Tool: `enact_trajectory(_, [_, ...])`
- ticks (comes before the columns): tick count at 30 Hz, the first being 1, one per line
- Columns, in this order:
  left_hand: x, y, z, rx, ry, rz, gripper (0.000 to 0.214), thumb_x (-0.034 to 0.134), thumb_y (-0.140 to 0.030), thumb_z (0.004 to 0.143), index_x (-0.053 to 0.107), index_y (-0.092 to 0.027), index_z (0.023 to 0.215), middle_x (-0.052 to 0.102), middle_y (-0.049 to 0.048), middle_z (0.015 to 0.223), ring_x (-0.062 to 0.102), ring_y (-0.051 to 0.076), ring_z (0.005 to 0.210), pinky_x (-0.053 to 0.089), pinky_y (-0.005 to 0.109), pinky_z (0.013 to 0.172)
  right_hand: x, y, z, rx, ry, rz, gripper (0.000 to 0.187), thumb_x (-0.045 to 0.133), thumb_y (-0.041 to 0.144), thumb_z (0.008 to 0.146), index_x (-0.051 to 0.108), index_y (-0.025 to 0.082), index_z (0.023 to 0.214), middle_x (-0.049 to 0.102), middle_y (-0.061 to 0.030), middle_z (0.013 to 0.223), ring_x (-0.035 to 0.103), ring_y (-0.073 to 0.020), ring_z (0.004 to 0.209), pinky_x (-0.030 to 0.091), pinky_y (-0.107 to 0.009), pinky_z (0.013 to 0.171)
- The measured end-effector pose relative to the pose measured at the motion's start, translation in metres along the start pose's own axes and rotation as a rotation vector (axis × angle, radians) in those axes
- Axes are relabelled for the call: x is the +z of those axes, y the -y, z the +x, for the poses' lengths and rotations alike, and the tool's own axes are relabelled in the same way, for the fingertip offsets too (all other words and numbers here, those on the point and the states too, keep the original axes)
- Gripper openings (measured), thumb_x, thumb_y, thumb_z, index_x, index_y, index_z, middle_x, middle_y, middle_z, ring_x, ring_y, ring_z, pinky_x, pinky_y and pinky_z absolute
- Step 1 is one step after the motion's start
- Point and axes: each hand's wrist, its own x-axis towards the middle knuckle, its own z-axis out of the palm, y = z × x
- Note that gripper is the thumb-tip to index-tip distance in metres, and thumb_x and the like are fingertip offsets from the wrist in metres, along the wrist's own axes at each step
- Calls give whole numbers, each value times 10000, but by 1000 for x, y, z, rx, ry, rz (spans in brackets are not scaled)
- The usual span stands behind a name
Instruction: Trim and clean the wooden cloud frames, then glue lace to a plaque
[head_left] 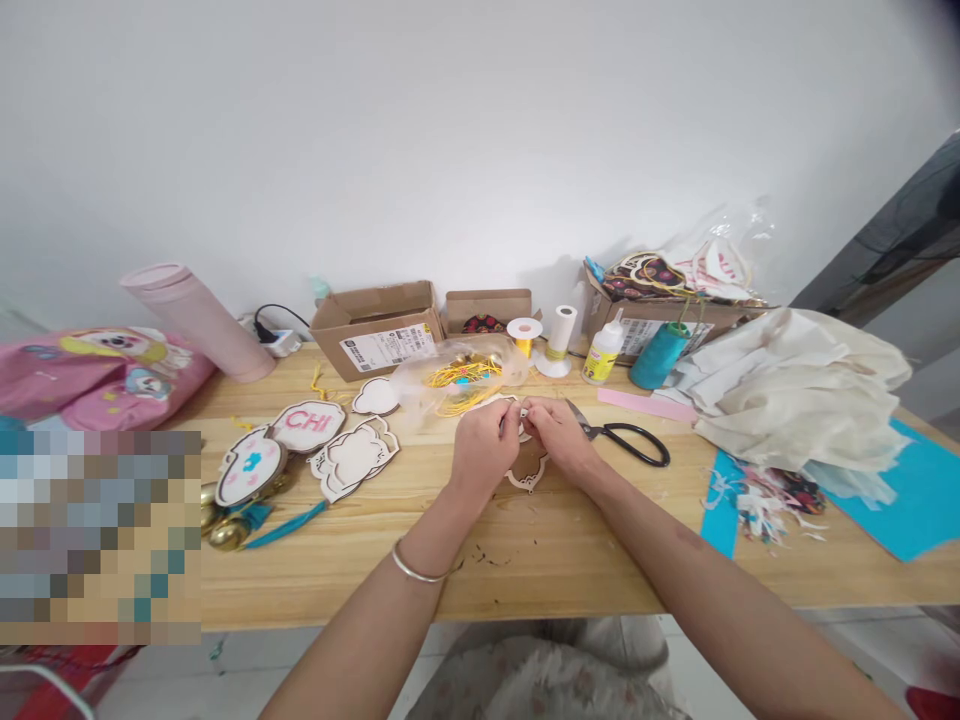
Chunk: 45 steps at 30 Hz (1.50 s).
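My left hand [489, 440] and my right hand [559, 435] meet above the table, fingers pinched together. A tiny pale piece shows between the fingertips, too small to name. Just below them lies a pale wooden cut-out frame [527, 486] with a scalloped edge, partly hidden by my hands. Close by my right hand rest black-handled scissors [637, 443], their blades partly behind it. Behind my hands is a clear plastic bag [412, 390] with yellow tasselled cords [465, 375].
At left lie a "CHI" plaque [307, 425], wooden cut-outs [356, 455] and brass bells [229, 532]. Cardboard boxes [375, 330] line the wall, near a glue bottle [602, 350] and teal thread spool [660, 355]. Cream fabric [802, 390] and blue sheets [900, 500] cover the right side.
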Motion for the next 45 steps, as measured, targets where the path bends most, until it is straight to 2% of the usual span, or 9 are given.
enact_trajectory(7, [1, -2, 0, 2, -12, 22, 294, 388, -234, 819, 475, -178, 544, 478, -11, 489, 399, 107, 469, 258, 236, 490, 2, -2, 0, -46, -64, -91, 208, 344, 270, 638, 294, 204, 447, 308, 49, 455, 289, -93, 468, 225, -228, 458])
enact_trajectory(13, [1, -3, -1, -12, 3, 53, 303, 383, -241, 820, 462, -180, 534, 469, -11, 485, 393, 111, 468, 257, 241, 491, 3, 2, -4, -110, -52, -316, 215, 319, 245, 688, 329, 197, 479, 362, 38, 469, 327, -99, 472, 235, -230, 471])
enact_trajectory(18, [-1, -5, -1, -12, 13, 49, 306, 385, -244, 817, 472, -176, 532, 476, -7, 478, 406, 111, 466, 262, 242, 489, 1, -7, -5, -116, -46, -274, 222, 324, 219, 705, 343, 197, 486, 392, 34, 479, 367, -101, 474, 279, -223, 466])
enact_trajectory(23, [-10, 3, 3, -63, -22, -54, 313, 363, -285, 827, 522, -168, 584, 557, 12, 534, 479, 116, 500, 314, 228, 501, -14, -19, 0, -127, 130, -60, 321, 296, 261, 811, 589, 162, 730, 582, -12, 661, 537, -130, 619, 426, -242, 577])
enact_trajectory(27, [-11, 11, 5, -83, -58, -60, 333, 366, -328, 829, 552, -161, 609, 549, 13, 522, 471, 120, 490, 315, 231, 493, -19, -13, 3, -324, -22, -280, 257, 460, 314, 805, 651, 178, 910, 649, -56, 835, 565, -168, 780, 437, -296, 712])
enact_trajectory(30, [-9, 11, 5, -68, -63, -42, 335, 368, -333, 829, 560, -162, 614, 495, -4, 472, 438, 116, 458, 296, 232, 482, -17, -8, 3, -452, -113, -396, 175, 526, 254, 782, 681, 191, 835, 656, -48, 733, 562, -162, 709, 436, -279, 653])
enact_trajectory(33, [-8, 7, 4, -51, -60, -23, 335, 366, -315, 832, 541, -166, 589, 491, -5, 476, 441, 114, 466, 300, 231, 501, -15, -7, 2, -506, -154, -460, 158, 531, 212, 783, 686, 184, 796, 655, -43, 695, 558, -145, 649, 428, -253, 594])
enact_trajectory(40, [-8, 4, 5, -9, -32, 16, 321, 368, -294, 831, 495, -170, 563, 483, -2, 477, 438, 115, 466, 272, 231, 487, -20, 4, 4, -513, -92, -655, 144, 531, 150, 751, 655, 175, 682, 627, -8, 615, 502, -96, 523, 372, -207, 510])
enact_trajectory(45, [-8, 0, 2, -35, -31, -32, 337, 365, -304, 835, 476, -177, 543, 476, -8, 460, 418, 110, 435, 265, 233, 473, -11, 11, 2, -473, -191, -815, 153, 519, 126, 687, 606, 159, 566, 582, -7, 533, 474, -98, 483, 340, -210, 485])
